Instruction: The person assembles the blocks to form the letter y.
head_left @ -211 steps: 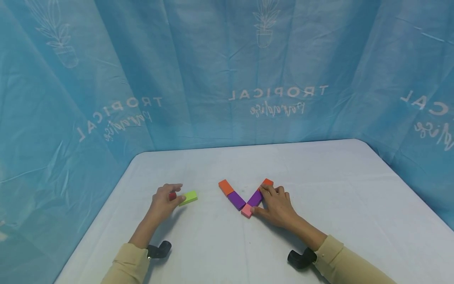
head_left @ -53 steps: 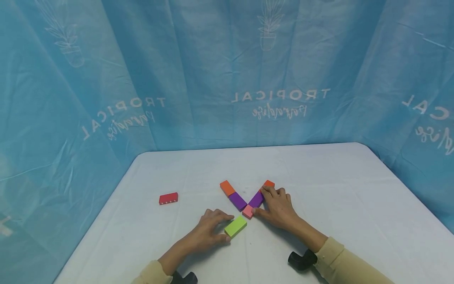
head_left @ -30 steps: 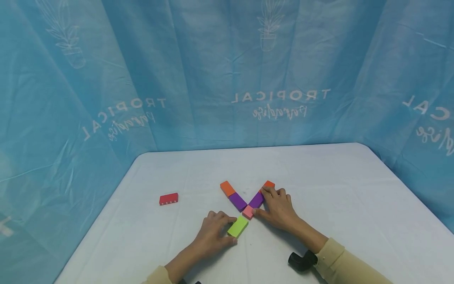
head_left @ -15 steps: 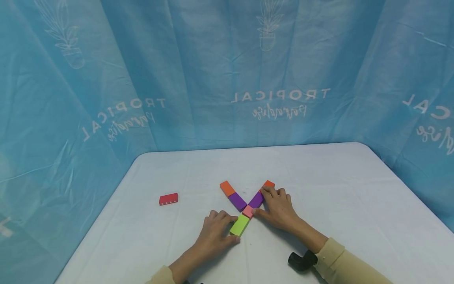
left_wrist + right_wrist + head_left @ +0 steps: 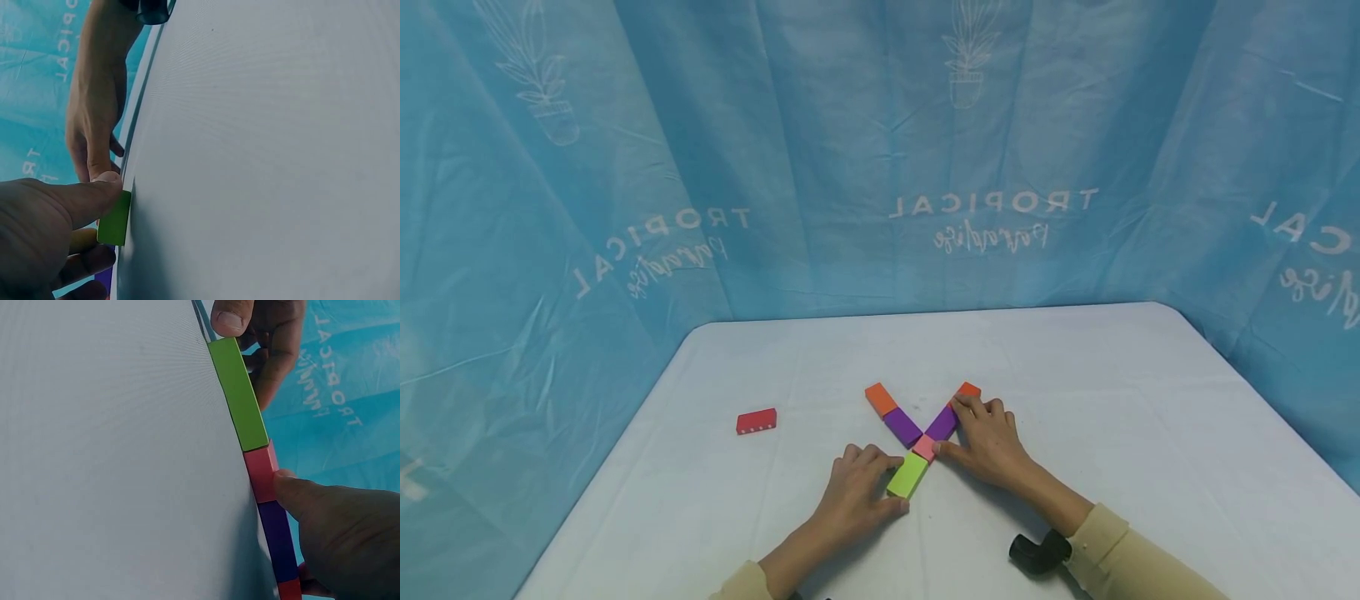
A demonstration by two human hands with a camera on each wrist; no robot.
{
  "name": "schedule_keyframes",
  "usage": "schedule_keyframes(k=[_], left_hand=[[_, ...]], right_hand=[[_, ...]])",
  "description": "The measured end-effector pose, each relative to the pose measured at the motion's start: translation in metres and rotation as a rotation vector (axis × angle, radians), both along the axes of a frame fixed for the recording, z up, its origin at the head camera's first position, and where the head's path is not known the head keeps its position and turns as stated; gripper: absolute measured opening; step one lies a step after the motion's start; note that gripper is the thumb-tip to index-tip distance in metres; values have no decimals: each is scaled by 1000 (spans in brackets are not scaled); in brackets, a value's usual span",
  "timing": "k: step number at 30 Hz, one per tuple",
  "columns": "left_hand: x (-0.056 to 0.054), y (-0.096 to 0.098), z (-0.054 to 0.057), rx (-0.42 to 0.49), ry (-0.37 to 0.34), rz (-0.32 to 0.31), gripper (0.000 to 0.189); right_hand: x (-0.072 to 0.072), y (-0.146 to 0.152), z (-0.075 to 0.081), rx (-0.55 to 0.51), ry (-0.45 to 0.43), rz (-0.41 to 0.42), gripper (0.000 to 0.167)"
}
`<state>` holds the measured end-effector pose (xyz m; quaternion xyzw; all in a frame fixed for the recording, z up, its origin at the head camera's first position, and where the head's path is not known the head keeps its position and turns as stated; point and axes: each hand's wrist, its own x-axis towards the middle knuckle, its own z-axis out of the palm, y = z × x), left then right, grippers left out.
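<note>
On the white table, my left hand [image 5: 852, 492] pinches a lime-green block [image 5: 907, 476] between thumb and index finger. The block's upper end meets a small pink block [image 5: 924, 447]. My right hand [image 5: 992, 442] rests along the right arm of a V of blocks, its thumb touching the pink block and its index finger by the orange block [image 5: 967, 390]. Between those two lies a purple block [image 5: 942, 423], partly covered by the fingers. Another purple block [image 5: 902, 427] and orange block [image 5: 881, 399] form the left arm. The right wrist view shows green, pink and purple in line.
A red block [image 5: 756, 421] with white dots on its side lies apart at the left. Blue printed curtains [image 5: 820, 167] surround the far side and flanks of the white-covered table [image 5: 1090, 358]. A black curved wrist mount [image 5: 1039, 553] hangs beside the right cuff.
The left hand let go of the red block and brought the green one right, then slid and turned it until it met the pink block. The right hand has stayed in place.
</note>
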<state>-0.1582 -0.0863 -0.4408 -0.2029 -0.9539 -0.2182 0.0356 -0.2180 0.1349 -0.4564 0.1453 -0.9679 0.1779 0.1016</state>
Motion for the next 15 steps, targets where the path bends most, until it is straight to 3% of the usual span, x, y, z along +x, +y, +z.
schedule_keyframes(k=[9, 15], left_hand=[[-1, -7, 9, 53, -21, 38, 57], [-7, -21, 17, 111, -64, 123, 56]], right_hand=[[0, -1, 0, 3, -7, -7, 78], [0, -1, 1, 7, -20, -4, 76]])
